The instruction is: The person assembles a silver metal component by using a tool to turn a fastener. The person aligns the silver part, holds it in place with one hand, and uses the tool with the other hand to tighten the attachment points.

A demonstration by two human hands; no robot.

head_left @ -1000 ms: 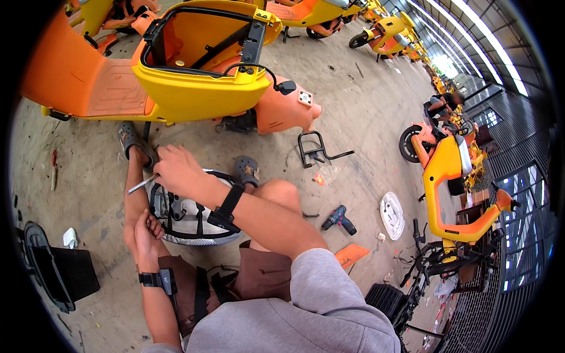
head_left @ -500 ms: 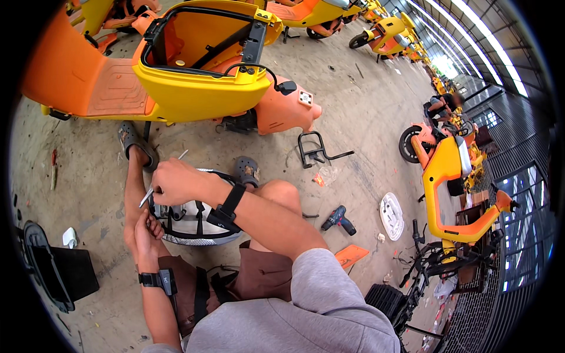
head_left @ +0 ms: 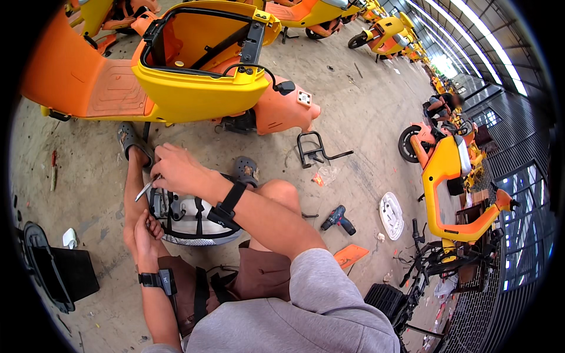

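My right hand (head_left: 176, 170) is closed around a slim silver tool (head_left: 142, 192) whose lower end sticks out below the fingers, pointing toward my left shin. Whether it is a wrench is too small to make out. My left hand (head_left: 147, 234) rests against my left leg, palm up, its fingers curled; anything inside them is hidden. Between my legs lies a rounded white-and-grey part with black fittings and straps (head_left: 203, 219), partly covered by my right wrist. Both hands are at its left side.
Ahead stands an orange-and-yellow scooter body (head_left: 200, 88) with an open compartment. A cordless drill (head_left: 338, 220), a black bent-tube bracket (head_left: 316, 150) and a white oval shell (head_left: 391, 216) lie to the right. A black bin (head_left: 73, 273) is at the left, a screwdriver (head_left: 53, 170) beyond it.
My right hand has risen slightly, its fingers loosening and shifting. The silver tool has turned, its upper end no longer showing above the hand. My left hand stays put.
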